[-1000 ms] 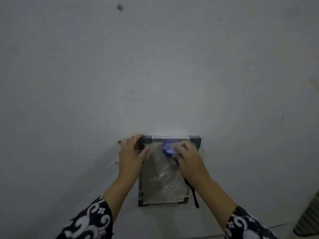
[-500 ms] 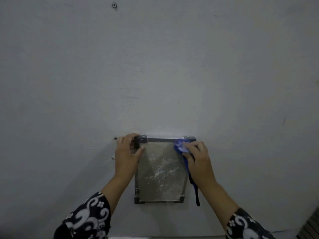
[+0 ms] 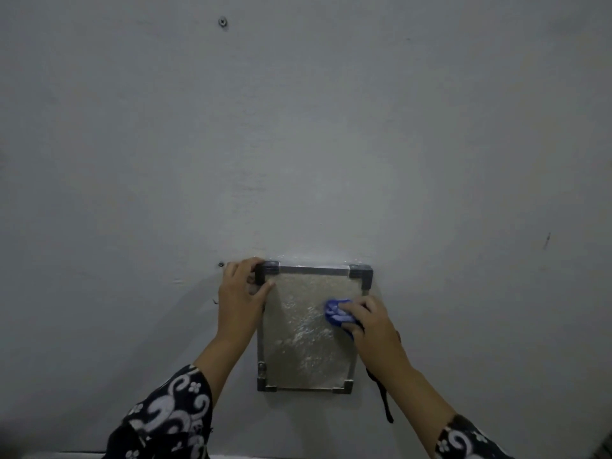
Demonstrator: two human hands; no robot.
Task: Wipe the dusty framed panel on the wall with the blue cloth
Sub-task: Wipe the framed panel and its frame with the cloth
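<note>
Left hand (image 3: pixel 240 298) grips the framed panel (image 3: pixel 306 346) steady while right hand (image 3: pixel 372 326) presses the bunched blue cloth (image 3: pixel 336 312) against its dusty right side.

No text, label, brand, number or sign can be read anywhere in the head view. The grey wall (image 3: pixel 298 127) carries only a screw head at about 11 o'clock and small scuffs. The framed panel (image 3: pixel 308 329), at 6 o'clock, shows pale dust smears but no lettering. The sleeves bear white swirl and flower patterns, not writing.
</note>
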